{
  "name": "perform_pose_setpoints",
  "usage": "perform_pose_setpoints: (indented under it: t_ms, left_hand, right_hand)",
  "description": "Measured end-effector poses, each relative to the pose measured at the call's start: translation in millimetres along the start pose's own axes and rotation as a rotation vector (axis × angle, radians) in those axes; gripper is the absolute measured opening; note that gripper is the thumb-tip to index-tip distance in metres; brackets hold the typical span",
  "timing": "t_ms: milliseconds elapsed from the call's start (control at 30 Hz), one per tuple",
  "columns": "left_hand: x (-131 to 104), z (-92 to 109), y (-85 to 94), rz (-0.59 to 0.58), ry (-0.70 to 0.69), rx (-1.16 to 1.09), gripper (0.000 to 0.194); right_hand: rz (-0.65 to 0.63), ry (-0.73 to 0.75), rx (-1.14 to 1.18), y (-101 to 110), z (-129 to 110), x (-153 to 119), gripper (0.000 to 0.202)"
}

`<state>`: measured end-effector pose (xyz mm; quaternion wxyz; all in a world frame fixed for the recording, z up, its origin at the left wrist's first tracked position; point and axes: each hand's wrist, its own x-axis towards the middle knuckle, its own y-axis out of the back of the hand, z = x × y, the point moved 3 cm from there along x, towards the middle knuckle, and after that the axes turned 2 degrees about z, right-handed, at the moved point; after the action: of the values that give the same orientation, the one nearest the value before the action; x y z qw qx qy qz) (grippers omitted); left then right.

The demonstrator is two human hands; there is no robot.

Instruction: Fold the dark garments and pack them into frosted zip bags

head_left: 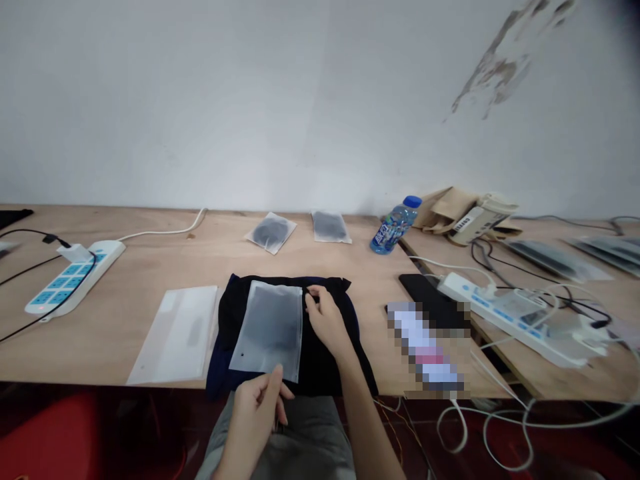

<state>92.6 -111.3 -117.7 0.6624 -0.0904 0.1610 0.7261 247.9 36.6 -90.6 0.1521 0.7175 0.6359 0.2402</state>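
Note:
A translucent zip bag (270, 327) lies on a pile of black and dark blue cloth (325, 373) at the table's front edge. The bag looks dark, with a small black dot near its lower left corner. My left hand (260, 400) is at the bag's bottom edge, thumb and fingers closed around that edge. My right hand (325, 317) is beside the bag's upper right side, fingers curled near its edge; whether they grip it is not clear. To the left lies a stack of frosted empty bags (175, 333).
Two filled bags (271, 233) (331, 227) lie farther back. A blue-capped bottle (395, 227) stands right of them. Power strips (75, 277) (515, 320) with cables lie at both sides. A phone (425, 347) and a black object (433, 303) lie at right.

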Motion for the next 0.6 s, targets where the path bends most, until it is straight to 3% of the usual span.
perform_pose_setpoints:
  t_ms: [133,267,333,433,600]
  left_hand:
    - [11.4,20.6,37.7,0.234,-0.236,0.303,0.043]
    - [37.8,32.2,68.0,0.485,-0.41,0.631,0.033]
    - [53.3,31.3,73.5,0.468,-0.437,0.755,0.032]
    - [71.3,27.6,76.0,0.354,-0.398,0.843,0.034]
    - [82.6,25.9,83.2,0.31,-0.275,0.755,0.031]
  right_hand:
    - [-0.051,-0.01,-0.072,13.3,0.7,-32.8,0.018]
    - [-0.175,-0.07,-0.048,5.6,7.4,-44.7,0.018]
    - [-0.2,-0.116,-0.006,-0.5,11.2,-43.7,0.023]
    - [-0.265,-0.168,0.098,-8.4,13.4,-39.6,0.034]
    - [-0.39,-0.229,0.29,-13.8,5.7,-35.1,0.043]
